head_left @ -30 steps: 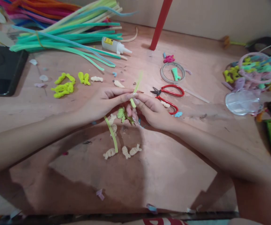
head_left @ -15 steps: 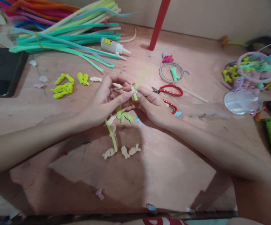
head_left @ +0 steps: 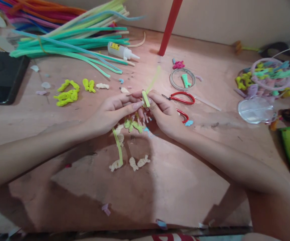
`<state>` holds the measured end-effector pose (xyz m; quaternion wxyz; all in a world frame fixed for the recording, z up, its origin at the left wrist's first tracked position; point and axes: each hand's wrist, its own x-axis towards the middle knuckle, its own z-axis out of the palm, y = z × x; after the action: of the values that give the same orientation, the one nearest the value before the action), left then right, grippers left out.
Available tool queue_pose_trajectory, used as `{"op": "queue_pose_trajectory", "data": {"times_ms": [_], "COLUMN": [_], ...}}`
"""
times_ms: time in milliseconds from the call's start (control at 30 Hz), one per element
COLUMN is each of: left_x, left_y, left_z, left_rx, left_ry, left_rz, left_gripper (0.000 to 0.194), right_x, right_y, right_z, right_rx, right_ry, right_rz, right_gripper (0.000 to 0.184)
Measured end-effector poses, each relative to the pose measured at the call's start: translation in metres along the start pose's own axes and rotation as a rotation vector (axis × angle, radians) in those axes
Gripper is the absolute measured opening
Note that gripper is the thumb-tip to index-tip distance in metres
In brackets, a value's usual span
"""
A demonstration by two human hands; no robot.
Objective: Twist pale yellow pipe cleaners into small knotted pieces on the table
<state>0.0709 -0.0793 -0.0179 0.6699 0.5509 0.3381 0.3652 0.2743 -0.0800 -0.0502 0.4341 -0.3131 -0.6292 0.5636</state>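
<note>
Inside grey ring (head_left: 172, 82): mint piece (head_left: 185, 80) | left fingers (head_left: 134, 106), right fingers (head_left: 159, 99): clamped on lime strip (head_left: 146, 99)

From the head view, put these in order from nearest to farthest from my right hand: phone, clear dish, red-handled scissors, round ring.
Nearest the right hand first:
1. Red-handled scissors, right beside it, just beyond the fingers.
2. Round ring, past the scissors.
3. Clear dish, well off to the right.
4. Phone, far left, beyond the left hand.
</note>
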Motion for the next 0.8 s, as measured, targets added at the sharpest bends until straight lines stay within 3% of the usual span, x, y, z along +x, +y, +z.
{"op": "queue_pose_trajectory", "data": {"times_ms": [200,467,667,800], "left_x": [-0.001,0.0,-0.001,-0.002], "left_y": [-0.001,0.001,0.009,0.009], "left_z": [0.003,0.004,0.005,0.005], "left_rx": [-0.039,-0.004,0.039,0.016], "left_ry": [0.017,0.07,-0.012,-0.01], "left_rz": [-0.072,-0.098,-0.065,-0.095], "left_gripper": [0.035,0.035,0.041,0.043], "right_x": [0.001,-0.004,-0.001,0.003], "right_y": [-0.004,-0.022,-0.018,-0.019], "right_z": [-0.001,0.005,0.005,0.001], "right_rx": [-0.16,0.326,0.485,0.442], "right_ry": [0.076,0.009,0.015,-0.017], "right_rz": [-0.091,0.166,0.182,0.168], "right_gripper": [0.057,0.023,0.042,0.048]}}
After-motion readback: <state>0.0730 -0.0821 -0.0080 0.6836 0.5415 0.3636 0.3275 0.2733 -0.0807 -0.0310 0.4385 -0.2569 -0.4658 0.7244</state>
